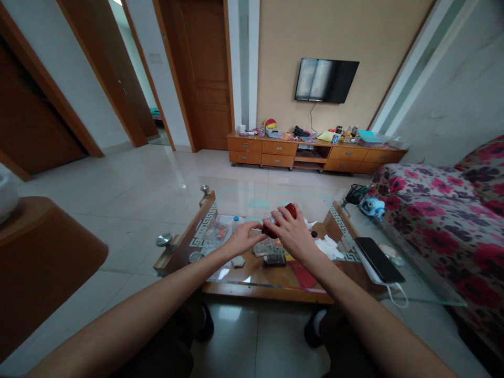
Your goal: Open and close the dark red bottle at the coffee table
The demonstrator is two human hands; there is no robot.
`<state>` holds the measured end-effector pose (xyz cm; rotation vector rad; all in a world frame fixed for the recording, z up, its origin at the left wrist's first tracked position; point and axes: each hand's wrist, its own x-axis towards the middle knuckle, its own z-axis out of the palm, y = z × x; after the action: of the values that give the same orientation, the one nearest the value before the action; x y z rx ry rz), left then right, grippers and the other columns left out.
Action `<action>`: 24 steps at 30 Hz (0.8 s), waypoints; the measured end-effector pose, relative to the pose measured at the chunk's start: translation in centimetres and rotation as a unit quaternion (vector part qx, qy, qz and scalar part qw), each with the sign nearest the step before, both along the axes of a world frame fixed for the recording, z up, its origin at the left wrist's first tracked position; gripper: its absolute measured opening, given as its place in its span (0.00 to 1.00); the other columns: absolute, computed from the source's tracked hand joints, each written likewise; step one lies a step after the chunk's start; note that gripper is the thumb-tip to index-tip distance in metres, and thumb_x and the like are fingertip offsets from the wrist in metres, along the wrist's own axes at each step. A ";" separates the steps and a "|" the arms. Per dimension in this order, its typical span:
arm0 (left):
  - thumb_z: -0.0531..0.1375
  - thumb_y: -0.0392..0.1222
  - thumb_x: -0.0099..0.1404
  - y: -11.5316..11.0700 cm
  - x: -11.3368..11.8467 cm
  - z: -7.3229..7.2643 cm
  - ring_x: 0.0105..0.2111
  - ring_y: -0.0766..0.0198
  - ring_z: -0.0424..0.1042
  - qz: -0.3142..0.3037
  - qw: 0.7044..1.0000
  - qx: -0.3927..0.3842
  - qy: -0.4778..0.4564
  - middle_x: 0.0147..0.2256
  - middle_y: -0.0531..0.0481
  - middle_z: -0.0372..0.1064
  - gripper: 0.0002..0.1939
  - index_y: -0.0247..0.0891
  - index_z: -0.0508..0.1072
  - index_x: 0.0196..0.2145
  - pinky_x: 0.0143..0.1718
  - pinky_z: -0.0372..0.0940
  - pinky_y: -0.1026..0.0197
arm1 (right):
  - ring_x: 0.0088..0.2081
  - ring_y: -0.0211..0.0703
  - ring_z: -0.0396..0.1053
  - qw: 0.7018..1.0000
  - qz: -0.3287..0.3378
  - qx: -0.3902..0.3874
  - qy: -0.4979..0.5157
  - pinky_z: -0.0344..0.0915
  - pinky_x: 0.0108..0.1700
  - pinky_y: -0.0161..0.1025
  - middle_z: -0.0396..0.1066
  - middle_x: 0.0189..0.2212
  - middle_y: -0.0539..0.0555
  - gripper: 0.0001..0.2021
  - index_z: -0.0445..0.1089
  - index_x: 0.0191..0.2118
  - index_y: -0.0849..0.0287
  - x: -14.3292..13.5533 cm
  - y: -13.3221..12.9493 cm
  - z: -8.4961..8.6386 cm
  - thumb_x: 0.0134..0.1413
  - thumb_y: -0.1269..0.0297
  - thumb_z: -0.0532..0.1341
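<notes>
A dark reddish-brown bottle (pixel 291 210) with a pale label lies tilted in my right hand (pixel 289 228), above the glass coffee table (pixel 271 287). My right fingers wrap over the top of it, hiding most of its body. My left hand (pixel 246 239) meets the bottle's lower left end, its thumb and fingertips closed around that end. Whether a cap is on that end cannot be seen. Beneath my hands are a clear plastic box (pixel 263 250) and a black rectangular item (pixel 274 260). A small dark round piece (pixel 314 234) lies right of my right hand.
Crumpled white tissue (pixel 329 248) and a red sheet (pixel 305 275) are at the table's right. A black phone (pixel 380 260) with a white cable rests on the glass edge, near a blue toy (pixel 372 207). A floral sofa (pixel 433 194) stands right, a wooden stool (pixel 47 252) left.
</notes>
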<state>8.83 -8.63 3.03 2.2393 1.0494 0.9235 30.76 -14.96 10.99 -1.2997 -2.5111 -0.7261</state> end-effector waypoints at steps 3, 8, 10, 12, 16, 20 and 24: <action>0.68 0.59 0.65 0.0 -0.4 -0.5 0.55 0.49 0.75 0.012 0.999 0.014 0.026 0.54 0.44 0.78 0.26 0.43 0.77 0.55 0.60 0.66 0.47 | 0.67 0.61 0.57 1.000 -0.004 0.007 -0.006 0.43 0.72 0.73 0.68 0.63 0.59 0.23 0.66 0.65 0.47 0.0 0.0 0.0 0.68 0.69 0.59; 0.71 0.64 0.59 -0.1 -0.8 -1.1 0.53 0.44 0.76 -0.019 0.995 0.035 0.095 0.54 0.41 0.78 0.36 0.41 0.76 0.58 0.58 0.67 0.43 | 0.69 0.61 0.55 1.000 -0.004 0.016 -0.003 0.42 0.72 0.74 0.67 0.64 0.58 0.22 0.67 0.64 0.46 -0.1 0.3 -0.3 0.67 0.68 0.60; 0.71 0.65 0.59 -0.1 -0.8 -0.9 0.53 0.44 0.76 -0.019 0.993 0.037 0.110 0.53 0.41 0.78 0.36 0.41 0.76 0.58 0.58 0.67 0.43 | 0.70 0.62 0.53 1.000 -0.005 0.017 0.001 0.40 0.72 0.76 0.66 0.65 0.57 0.22 0.67 0.64 0.45 -0.3 0.3 -0.4 0.68 0.67 0.60; 0.70 0.66 0.59 -0.1 -0.9 -0.5 0.53 0.44 0.76 -0.018 0.992 0.030 0.118 0.53 0.41 0.78 0.36 0.42 0.77 0.57 0.58 0.67 0.43 | 0.71 0.62 0.52 1.000 -0.006 0.017 0.002 0.38 0.72 0.77 0.66 0.65 0.57 0.21 0.67 0.64 0.45 -0.6 0.3 -0.3 0.68 0.67 0.60; 0.70 0.65 0.59 -0.4 -1.0 0.4 0.52 0.43 0.77 -0.026 0.992 0.010 0.119 0.50 0.40 0.80 0.34 0.41 0.78 0.56 0.54 0.69 0.46 | 0.72 0.62 0.51 1.000 -0.004 0.018 -0.012 0.37 0.72 0.78 0.66 0.65 0.59 0.20 0.67 0.63 0.47 -1.2 0.1 0.1 0.69 0.67 0.60; 0.70 0.62 0.59 -0.7 -0.9 1.1 0.51 0.41 0.77 -0.026 0.993 0.005 0.112 0.48 0.40 0.81 0.31 0.40 0.79 0.53 0.53 0.70 0.47 | 0.72 0.61 0.51 1.000 -0.001 0.017 -0.013 0.36 0.73 0.77 0.67 0.64 0.57 0.21 0.67 0.63 0.45 -1.5 -0.1 0.4 0.68 0.68 0.60; 0.71 0.60 0.57 -0.8 -0.8 1.4 0.51 0.40 0.77 -0.030 0.995 -0.001 0.098 0.48 0.41 0.81 0.30 0.42 0.80 0.53 0.55 0.69 0.46 | 0.73 0.64 0.49 1.000 0.002 -0.001 0.004 0.35 0.72 0.78 0.65 0.66 0.58 0.23 0.67 0.64 0.45 -1.2 0.1 0.3 0.67 0.70 0.61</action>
<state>7.99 -9.45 4.41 2.3846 1.0582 0.6873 29.53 -14.90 11.26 -1.2961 -2.5085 -0.7154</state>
